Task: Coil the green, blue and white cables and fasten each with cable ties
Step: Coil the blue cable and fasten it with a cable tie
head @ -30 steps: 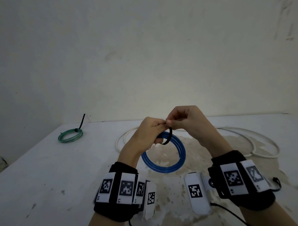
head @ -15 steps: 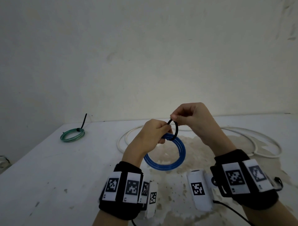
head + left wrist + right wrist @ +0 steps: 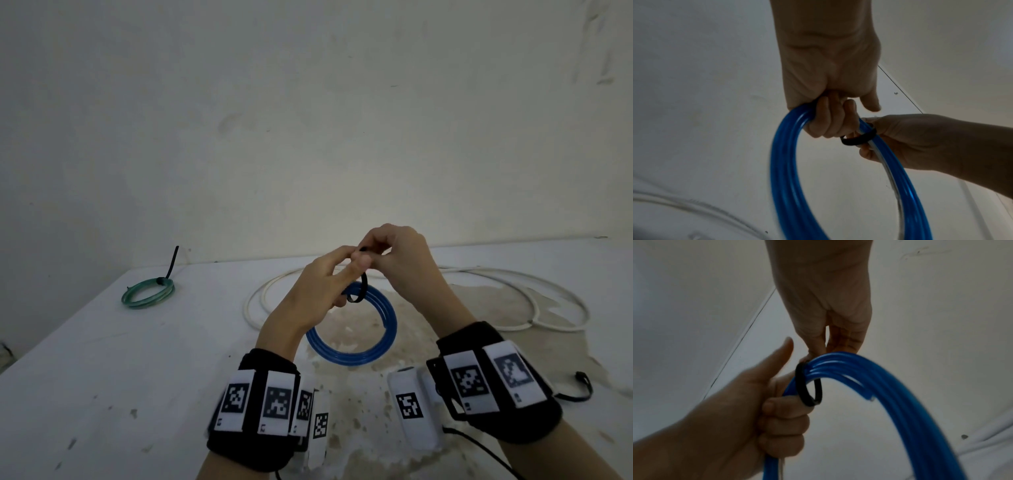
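the blue cable [image 3: 352, 329] is held up above the white table [image 3: 102, 359] as a coil of several turns, gripped at its top by the left hand [image 3: 318, 291]. in the right wrist view the left hand [image 3: 748, 405] is seen with its lower fingers [image 3: 785, 423] curled around the bundled strands and the thumb stuck straight up, free of the cable. the rest of the coil hangs below the grip as an open ring.

a black cable tie [image 3: 358, 289] is looped loosely around the bundle just beside the left hand's fingers – in the left wrist view the cable tie [image 3: 859, 138] sits right against the knuckles, not yet drawn tight, with a gap between loop and cable. the right hand [image 3: 400, 263] is closed at the top of the loop, its thumb and fingertips pinched together on the upper part of the tie; in the right wrist view the pinching fingers [image 3: 818, 345] are seen just above the tie [image 3: 807, 386] where it crosses the blue strands [image 3: 879, 386]. one cut end of the blue cable is visible sticking out of the bundle, a little beyond the tie.

the green cable [image 3: 148, 295] lies coiled on the far left of the table, well apart from the hands, with a black tie tail standing up from it. the white cable [image 3: 479, 291] is spread in loose, uncoiled loops on the table behind and to the right of the hands.
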